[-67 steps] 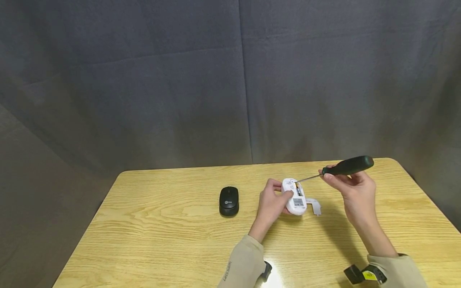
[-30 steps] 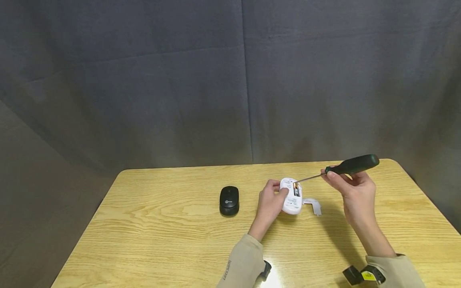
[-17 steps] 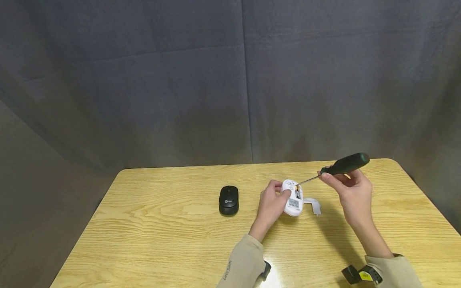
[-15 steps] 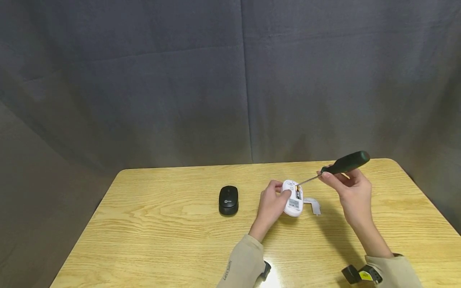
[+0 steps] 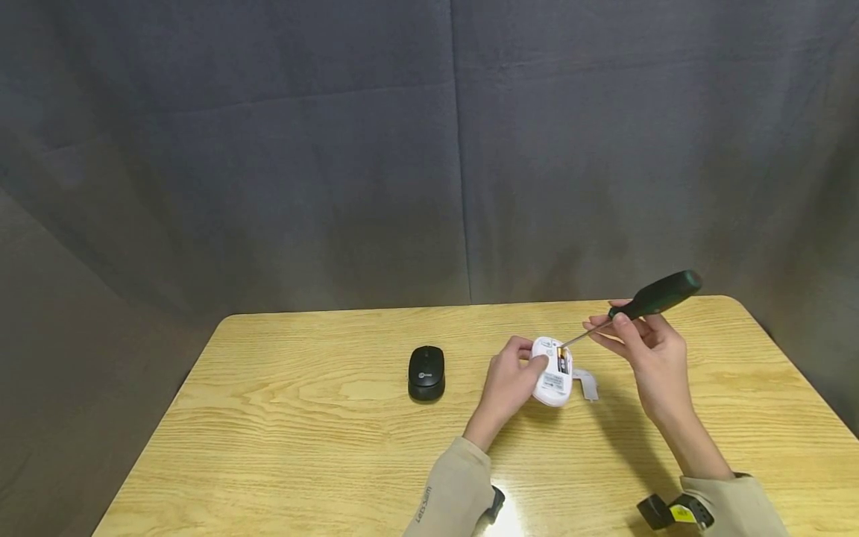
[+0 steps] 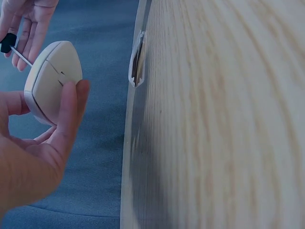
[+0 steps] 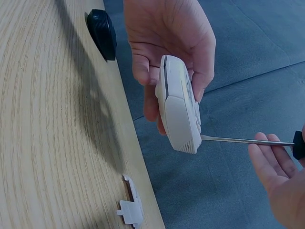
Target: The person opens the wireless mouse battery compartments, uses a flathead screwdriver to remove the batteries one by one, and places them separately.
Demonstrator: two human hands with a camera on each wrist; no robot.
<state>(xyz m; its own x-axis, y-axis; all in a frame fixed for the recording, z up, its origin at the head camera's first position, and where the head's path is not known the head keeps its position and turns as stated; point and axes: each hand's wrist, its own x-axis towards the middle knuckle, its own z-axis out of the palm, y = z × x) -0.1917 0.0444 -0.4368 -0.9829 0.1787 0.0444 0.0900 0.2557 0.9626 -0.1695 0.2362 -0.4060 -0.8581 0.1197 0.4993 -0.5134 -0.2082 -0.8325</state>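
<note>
Your left hand (image 5: 511, 378) has its fingers and thumb curled round the white wireless mouse (image 5: 553, 371), lifted just off the wooden table (image 5: 302, 432) and tipped so its underside faces you. Held that way, the open battery bay is exposed and the shell is braced against the push of the tool. The wrist views confirm the lift: the mouse (image 7: 178, 112) hangs clear of the table edge, with your thumb across one side and your fingers behind the other.

Your right hand (image 5: 646, 344) pinches the screwdriver (image 5: 647, 298) low on its dark green-black handle, near the shaft, with the remaining fingers loosely spread. The handle slopes up and away from the mouse so the thin metal shaft can angle down into the bay, where its tip meets the end of the battery (image 5: 561, 362); that looks like a prying position. Gripping close to the shaft likely gives you finer control of the tip.

The white battery cover (image 5: 587, 383) lies flat on the table just right of the white mouse, out of the tool's way. A black wireless mouse (image 5: 426, 372) sits well to the left of the white one, top up and untouched.

There is a pale round logo on top of the black mouse, a printed label on the white mouse's underside and small lettering on your left sleeve (image 5: 448, 496); all are too small to read.
</note>
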